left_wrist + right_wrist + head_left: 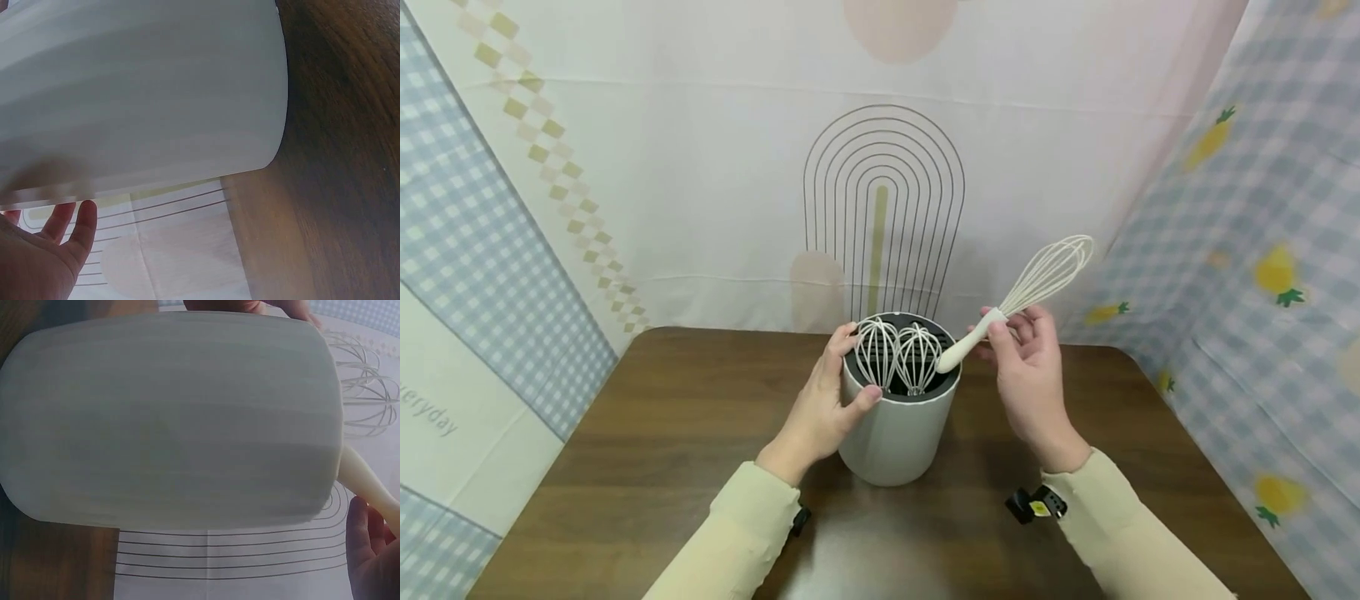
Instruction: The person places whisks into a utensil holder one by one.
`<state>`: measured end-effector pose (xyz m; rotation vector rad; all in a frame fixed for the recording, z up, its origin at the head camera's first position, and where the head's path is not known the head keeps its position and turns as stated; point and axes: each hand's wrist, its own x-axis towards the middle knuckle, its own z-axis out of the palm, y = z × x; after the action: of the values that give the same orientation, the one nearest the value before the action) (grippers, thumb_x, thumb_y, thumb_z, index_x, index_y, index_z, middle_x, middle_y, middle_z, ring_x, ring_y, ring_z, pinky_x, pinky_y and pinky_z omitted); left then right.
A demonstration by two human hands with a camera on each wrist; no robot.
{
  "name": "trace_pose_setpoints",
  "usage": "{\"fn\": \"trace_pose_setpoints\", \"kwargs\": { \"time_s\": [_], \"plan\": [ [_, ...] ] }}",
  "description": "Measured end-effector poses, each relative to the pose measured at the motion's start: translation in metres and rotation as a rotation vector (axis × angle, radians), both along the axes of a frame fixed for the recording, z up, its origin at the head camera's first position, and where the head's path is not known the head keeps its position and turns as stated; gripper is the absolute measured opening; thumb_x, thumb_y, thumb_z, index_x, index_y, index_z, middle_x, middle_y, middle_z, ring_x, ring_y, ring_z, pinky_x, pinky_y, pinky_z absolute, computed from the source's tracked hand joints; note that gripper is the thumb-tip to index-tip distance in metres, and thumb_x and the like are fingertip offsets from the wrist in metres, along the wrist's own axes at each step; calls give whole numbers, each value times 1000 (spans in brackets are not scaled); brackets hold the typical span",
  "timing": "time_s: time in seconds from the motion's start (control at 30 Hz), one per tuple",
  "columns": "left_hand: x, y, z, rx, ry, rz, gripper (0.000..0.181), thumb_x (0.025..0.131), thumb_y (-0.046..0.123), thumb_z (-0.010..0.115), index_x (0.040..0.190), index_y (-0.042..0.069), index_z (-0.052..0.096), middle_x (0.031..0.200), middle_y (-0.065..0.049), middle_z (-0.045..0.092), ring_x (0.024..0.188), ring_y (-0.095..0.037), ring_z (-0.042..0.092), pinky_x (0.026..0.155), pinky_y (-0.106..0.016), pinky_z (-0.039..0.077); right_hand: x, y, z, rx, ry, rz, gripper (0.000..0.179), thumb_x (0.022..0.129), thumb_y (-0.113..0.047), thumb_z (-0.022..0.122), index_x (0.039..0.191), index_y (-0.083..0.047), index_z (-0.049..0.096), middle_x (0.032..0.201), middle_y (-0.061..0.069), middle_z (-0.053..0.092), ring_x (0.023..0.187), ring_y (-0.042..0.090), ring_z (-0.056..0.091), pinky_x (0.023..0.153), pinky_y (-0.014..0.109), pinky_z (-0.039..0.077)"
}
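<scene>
A white round utensil holder (891,442) with a dark slotted top stands upright on the table. Two whisks, a left one (877,354) and a right one (917,358), stand in it with their wire heads up. My left hand (829,400) grips the holder's rim from the left, thumb in front and fingers behind. In my right hand (1030,375) a third whisk (976,340) is pinched near the top of its handle. It tilts, wires up to the right, and its handle end overlaps the holder's right rim. The right wrist view shows that handle (362,475) beside the rim.
The brown wooden table (700,417) carries the holder near its back edge. Behind it hangs a pale cloth (722,208) with printed arches. Checked cloth (1240,292) hangs along the right side, and more of it on the left.
</scene>
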<state>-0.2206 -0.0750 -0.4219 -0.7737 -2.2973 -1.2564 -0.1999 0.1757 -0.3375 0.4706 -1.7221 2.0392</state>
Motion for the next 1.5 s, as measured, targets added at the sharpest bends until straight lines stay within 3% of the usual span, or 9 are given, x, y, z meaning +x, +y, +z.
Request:
{"fn": "trace_pose_setpoints", "kwargs": {
  "time_s": [0.37, 0.67, 0.9, 1.07, 1.23, 1.5],
  "plan": [
    [-1, 3, -2, 0, -1, -1, 75, 88, 73, 41, 142, 22, 28, 156, 5, 22, 140, -20, 27, 108, -50, 30, -3, -2, -6, 74, -26, 7, 37, 99, -6, 53, 131, -2, 37, 120, 19, 54, 100, 29, 63, 83, 39, 53],
    [-1, 4, -3, -4, -2, 19, 75, 88, 73, 41, 142, 23, 28, 156, 6, 22, 141, -20, 27, 107, -51, 30, -2, -2, -8, 229, 6, 30, 32, 99, -10, 53, 128, -4, 41, 121, 27, 53, 102, 36, 61, 83, 35, 53],
    [-1, 3, -3, -8, -17, 32, 77, 88, 73, 42, 143, 22, 27, 156, 6, 21, 140, -20, 28, 106, -50, 32, -4, -5, -10, 267, 20, 16, 37, 98, -6, 54, 130, 5, 39, 118, 22, 57, 103, 35, 60, 83, 31, 52],
    [-3, 0, -1, -10, -34, 42, 76, 88, 71, 43, 144, 23, 26, 157, 6, 20, 140, -21, 28, 105, -53, 33, -7, -9, -11, 315, -1, -17, 41, 96, -4, 57, 132, 4, 39, 115, 19, 60, 105, 31, 60, 87, 28, 50],
    [-5, -2, -1, -22, -57, 45, 76, 88, 71, 44, 144, 25, 25, 157, 8, 18, 140, -20, 27, 105, -53, 33, 1, -15, -3, 354, -24, -34, 44, 93, 4, 58, 132, 6, 38, 114, 22, 60, 101, 28, 60, 86, 24, 49],
    [-5, 1, -6, -15, -36, 39, 77, 88, 73, 42, 143, 23, 26, 157, 7, 20, 140, -19, 28, 106, -51, 32, 12, -16, 3, 403, -18, -14, 46, 91, 8, 60, 131, 10, 37, 110, 27, 57, 96, 24, 59, 82, 24, 50]
  ]
}}
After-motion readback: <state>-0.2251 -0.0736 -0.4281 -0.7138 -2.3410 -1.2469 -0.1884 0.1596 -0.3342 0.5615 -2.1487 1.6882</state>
